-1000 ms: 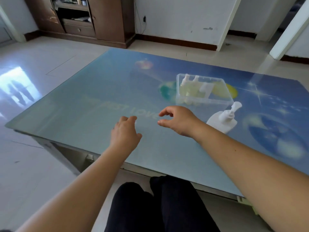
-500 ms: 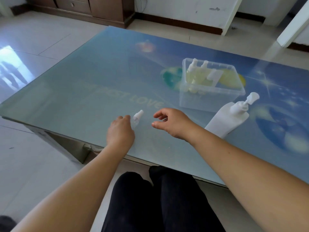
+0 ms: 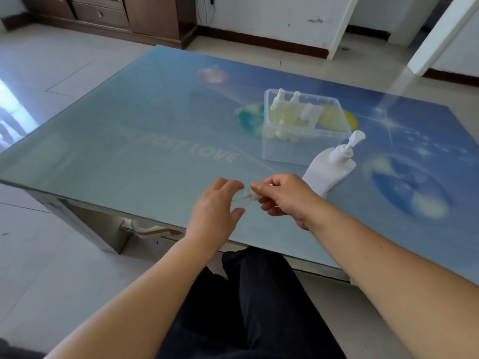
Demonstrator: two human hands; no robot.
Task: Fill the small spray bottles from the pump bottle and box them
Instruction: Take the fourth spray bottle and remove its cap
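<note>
Over the table's near edge, my left hand (image 3: 216, 207) holds a small clear spray bottle (image 3: 243, 195), mostly hidden by my fingers. My right hand (image 3: 283, 196) pinches the bottle's white spray top from the right. A white pump bottle (image 3: 328, 168) stands just beyond my right hand, its nozzle pointing up and right. Behind it sits a clear plastic box (image 3: 305, 149) holding several small spray bottles (image 3: 290, 112) filled with pale yellow liquid, white tops up.
The glass table (image 3: 145, 151) has a blue printed top and its near edge runs just under my hands. My dark-trousered legs are below it. A brown wooden cabinet (image 3: 145, 16) stands on the tiled floor at the back left.
My hands have come together: the left lifted the small bottle off the table and the right closed onto its spray top. The view tilted down and nearer.
</note>
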